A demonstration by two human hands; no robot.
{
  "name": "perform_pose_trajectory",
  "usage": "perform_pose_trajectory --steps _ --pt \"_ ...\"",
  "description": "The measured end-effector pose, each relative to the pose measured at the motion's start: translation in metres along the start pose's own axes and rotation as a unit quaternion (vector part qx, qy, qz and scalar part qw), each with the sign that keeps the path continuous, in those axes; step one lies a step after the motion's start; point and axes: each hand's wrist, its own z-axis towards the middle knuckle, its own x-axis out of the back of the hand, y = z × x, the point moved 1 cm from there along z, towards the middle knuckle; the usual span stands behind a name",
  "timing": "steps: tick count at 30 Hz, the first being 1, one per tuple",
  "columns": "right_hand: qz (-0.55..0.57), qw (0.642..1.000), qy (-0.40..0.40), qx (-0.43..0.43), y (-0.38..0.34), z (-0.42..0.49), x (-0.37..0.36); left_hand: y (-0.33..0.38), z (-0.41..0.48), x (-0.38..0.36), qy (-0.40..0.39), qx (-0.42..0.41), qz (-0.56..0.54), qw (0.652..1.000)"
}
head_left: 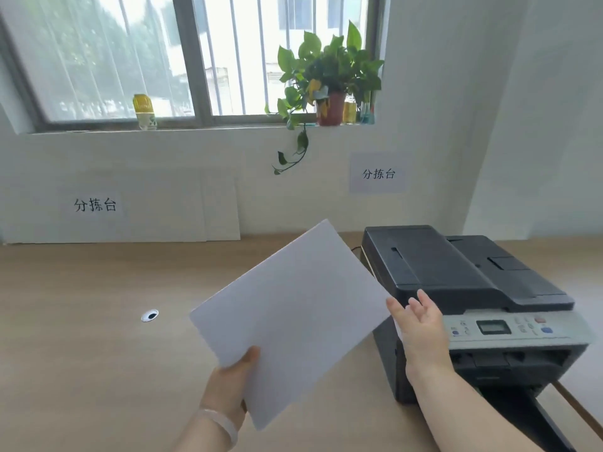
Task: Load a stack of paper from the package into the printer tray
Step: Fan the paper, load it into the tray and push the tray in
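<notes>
A stack of white paper (293, 318) is held tilted in the air above the wooden desk, left of the printer. My left hand (233, 383) grips its near lower edge, thumb on top. My right hand (421, 327) is at the stack's right edge with fingers spread, just beside the paper; contact is unclear. The dark grey printer (473, 288) stands on the desk at the right. Its paper tray (522, 415) is pulled out at the lower right, partly hidden by my right forearm. The paper package is out of sight.
The wooden desk (81, 337) has a round cable hole (149, 315) at the left. White boards (137, 210) with a label lean against the back wall. A potted plant (329, 79) and bottles stand on the window sill. A wall stands close behind the printer.
</notes>
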Motion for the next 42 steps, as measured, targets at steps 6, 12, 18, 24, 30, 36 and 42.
perform_pose_trajectory --steps 6,12,18,24,30,36,42 --pt "0.144 0.959 -0.147 -0.193 0.022 -0.022 -0.035 -0.018 -0.003 -0.03 -0.016 0.04 -0.1 0.994" --pt "0.116 0.974 -0.069 -0.179 0.029 -0.03 -0.042 -0.035 -0.018 -0.057 -0.035 0.083 -0.13 0.987" --pt "0.083 0.984 -0.066 -0.141 0.024 -0.021 -0.025 -0.032 -0.021 -0.054 -0.077 0.09 -0.158 0.98" --pt "0.009 0.977 -0.131 -0.168 0.023 -0.007 0.016 -0.008 0.001 -0.014 -0.072 0.113 -0.09 0.987" --pt "-0.083 0.958 -0.203 -0.185 0.048 -0.014 0.034 -0.02 0.003 -0.024 -0.19 0.163 0.141 0.958" --pt "-0.055 0.966 -0.204 -0.149 0.081 -0.019 0.043 -0.062 -0.001 -0.037 -0.115 0.096 0.084 0.985" --pt "-0.094 0.971 -0.157 -0.151 0.134 -0.026 0.059 -0.122 0.007 -0.031 -0.068 0.079 0.18 0.978"
